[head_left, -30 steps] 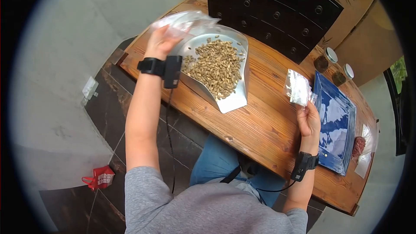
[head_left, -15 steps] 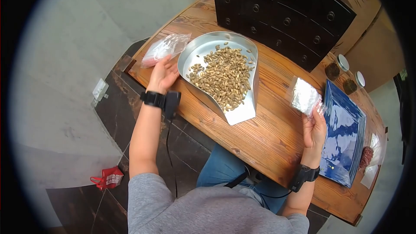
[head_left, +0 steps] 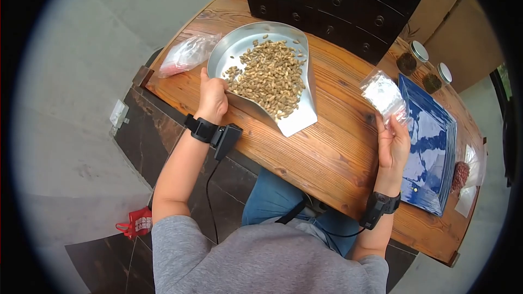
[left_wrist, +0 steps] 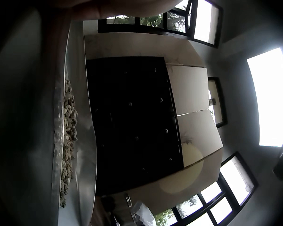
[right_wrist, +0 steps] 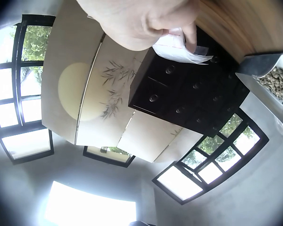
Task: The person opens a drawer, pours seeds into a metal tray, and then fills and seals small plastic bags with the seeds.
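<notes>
A silver metal scoop pan (head_left: 297,122) full of greenish-brown seeds or pods (head_left: 271,75) stands on the wooden table. My left hand (head_left: 212,96) grips its left rim, thumb up at the edge; the fingers beneath are partly hidden. In the left wrist view the pan's wall (left_wrist: 85,155) runs close by the hand. Beyond that hand lies a clear plastic bag with pinkish parts (head_left: 188,54). On the right, my right hand (head_left: 393,144) pinches a small clear bag with something silvery-white (head_left: 383,95) above the table, beside the blue tray (head_left: 451,147); the right wrist view shows its white edge (right_wrist: 181,52).
A dark chest of drawers (head_left: 332,5) stands behind the pan. Two lidded glass jars (head_left: 406,64) are at the back right. Past the tray lie a dark red bundle (head_left: 460,176) and clear plastic bags (head_left: 474,164). The table's near edge borders my lap.
My left hand has put the plastic bag down on the table at the left, let go of it and taken hold of the pan's rim. My right hand still holds its small bag.
</notes>
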`<state>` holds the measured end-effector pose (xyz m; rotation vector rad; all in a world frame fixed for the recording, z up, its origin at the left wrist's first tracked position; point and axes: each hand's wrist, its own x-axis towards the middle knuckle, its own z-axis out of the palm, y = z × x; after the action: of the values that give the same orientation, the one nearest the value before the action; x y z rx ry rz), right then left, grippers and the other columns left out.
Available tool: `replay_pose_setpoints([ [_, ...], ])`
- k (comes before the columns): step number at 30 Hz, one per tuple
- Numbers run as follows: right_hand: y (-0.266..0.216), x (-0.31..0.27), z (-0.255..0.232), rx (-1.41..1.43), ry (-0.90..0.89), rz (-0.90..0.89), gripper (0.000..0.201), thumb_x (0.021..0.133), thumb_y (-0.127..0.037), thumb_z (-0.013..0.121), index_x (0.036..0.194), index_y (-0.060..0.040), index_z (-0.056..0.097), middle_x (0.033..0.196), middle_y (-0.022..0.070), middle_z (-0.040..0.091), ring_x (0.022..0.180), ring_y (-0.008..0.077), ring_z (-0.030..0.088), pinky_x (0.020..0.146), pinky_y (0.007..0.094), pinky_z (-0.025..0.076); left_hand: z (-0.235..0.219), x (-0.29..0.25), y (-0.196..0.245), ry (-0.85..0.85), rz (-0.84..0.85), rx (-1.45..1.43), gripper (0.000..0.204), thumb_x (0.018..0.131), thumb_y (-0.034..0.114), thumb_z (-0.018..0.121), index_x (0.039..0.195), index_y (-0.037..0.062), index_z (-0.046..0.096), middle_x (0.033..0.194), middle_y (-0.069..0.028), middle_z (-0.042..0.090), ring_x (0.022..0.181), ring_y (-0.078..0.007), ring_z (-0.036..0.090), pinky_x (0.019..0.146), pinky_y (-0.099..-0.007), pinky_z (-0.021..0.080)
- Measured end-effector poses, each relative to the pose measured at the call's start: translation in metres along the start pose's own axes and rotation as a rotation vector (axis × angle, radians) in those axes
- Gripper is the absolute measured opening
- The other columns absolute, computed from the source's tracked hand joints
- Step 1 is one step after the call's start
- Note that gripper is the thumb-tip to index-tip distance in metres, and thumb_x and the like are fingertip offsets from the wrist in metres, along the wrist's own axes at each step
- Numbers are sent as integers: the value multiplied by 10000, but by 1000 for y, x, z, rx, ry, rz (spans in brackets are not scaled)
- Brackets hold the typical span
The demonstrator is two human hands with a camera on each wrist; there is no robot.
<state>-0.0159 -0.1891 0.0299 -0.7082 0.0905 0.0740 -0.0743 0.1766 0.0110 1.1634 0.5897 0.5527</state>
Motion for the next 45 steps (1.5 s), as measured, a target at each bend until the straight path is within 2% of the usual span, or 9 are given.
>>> replay_pose_setpoints([
  [10,-6,-10,-2,-49,-14,-38,444,839,69,425,1258,27,285,1269,179,396,1186,296,401,1003,476,346,45,-74,2,-80,-11,-1,813,685,-118,487,1378,73,106,1301,-183,290,1176,-257,333,922,-321,346],
  [12,-7,-8,-6,-56,-21,-43,440,839,70,419,1257,26,287,1269,178,396,1184,296,403,1003,473,347,50,-82,1,-115,340,352,722,699,-56,545,1341,98,254,1350,-192,203,1263,-275,229,974,-330,302],
  [16,0,-13,-5,-85,-1,-48,431,838,76,398,1254,25,300,1264,174,400,1175,292,413,998,454,356,62,-103,13,-321,379,561,560,733,-35,550,1264,50,392,1405,-131,82,1246,-203,281,969,-310,331],
  [17,1,-11,-8,-89,10,-35,427,836,79,384,1253,21,310,1260,170,405,1162,283,426,987,439,369,73,-108,13,-304,474,548,456,763,-2,555,1205,42,454,1368,-125,242,1194,-173,357,965,-310,331],
  [21,10,-9,-5,-105,38,-42,429,834,81,379,1252,11,310,1249,163,414,1146,271,440,978,417,377,101,-123,18,-710,34,119,328,804,74,580,1123,22,519,1086,-59,558,1013,-136,504,912,-278,384],
  [26,19,-7,7,-106,53,-130,435,831,66,386,1251,-12,301,1239,152,420,1136,258,439,984,418,349,144,-137,-23,-965,-301,134,534,822,98,565,1290,-25,341,1285,-152,395,1168,-204,394,991,-317,307],
  [38,-5,-71,-13,-281,-30,282,513,859,27,400,1316,94,177,1333,249,293,1242,247,338,1027,363,309,177,-118,-60,-981,-91,406,465,833,129,527,1263,-2,408,1355,-225,291,1253,-228,306,1002,-288,255],
  [42,-18,-72,-11,-702,-138,375,370,870,-19,465,1221,77,400,1130,187,538,1046,212,537,891,273,437,173,-111,-60,-1034,-117,340,407,844,141,515,1227,14,463,1353,-205,309,1231,-215,339,996,-307,271],
  [45,-29,-62,1,-1617,-200,-237,197,801,-5,536,994,12,572,914,141,613,825,263,603,692,325,470,168,-104,-44,-1047,-163,280,346,857,116,511,1185,6,493,1222,-138,470,1128,-173,445,929,-283,355],
])
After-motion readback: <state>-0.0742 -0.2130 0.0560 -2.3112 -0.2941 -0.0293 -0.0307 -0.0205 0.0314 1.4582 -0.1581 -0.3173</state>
